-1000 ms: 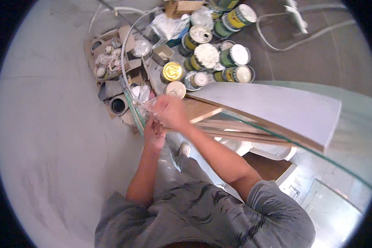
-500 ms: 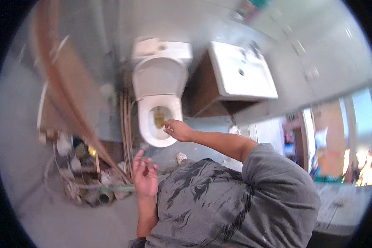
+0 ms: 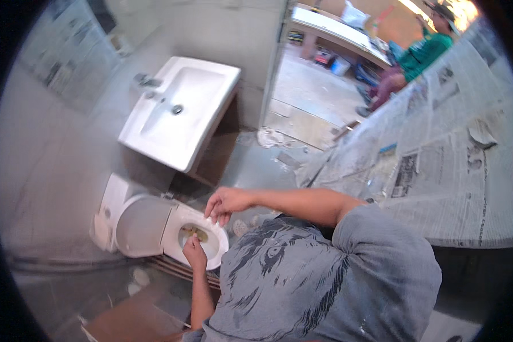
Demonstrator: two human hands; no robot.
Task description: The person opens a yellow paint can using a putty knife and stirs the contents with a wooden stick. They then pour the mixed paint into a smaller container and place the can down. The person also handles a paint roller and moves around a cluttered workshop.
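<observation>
A white toilet [image 3: 221, 228] with its lid raised stands just ahead of me, and yellowish-brown water or residue shows in its bowl. My left hand [image 3: 195, 253] is over the near side of the bowl, its fingers drawn together at the tips; anything between them is too small to make out. Above the far side of the seat hangs my right hand [image 3: 229, 202], palm down, with loosely bent fingers slightly apart and nothing visible in them. It is unclear whether either hand touches the toilet.
A white washbasin [image 3: 182, 114] on a brown cabinet [image 3: 214, 151] stands beyond the toilet. To my right is a surface covered with newspaper [image 3: 439, 171]. Through the doorway a person in green [image 3: 427, 60] sits near a long bench [image 3: 339, 34]. A cloth [image 3: 271, 137] lies by the doorway.
My view has swung right, bringing the doorway and newspaper in. My left hand has risen to the bowl and its fingers have closed together. My right hand has drawn back toward the rim.
</observation>
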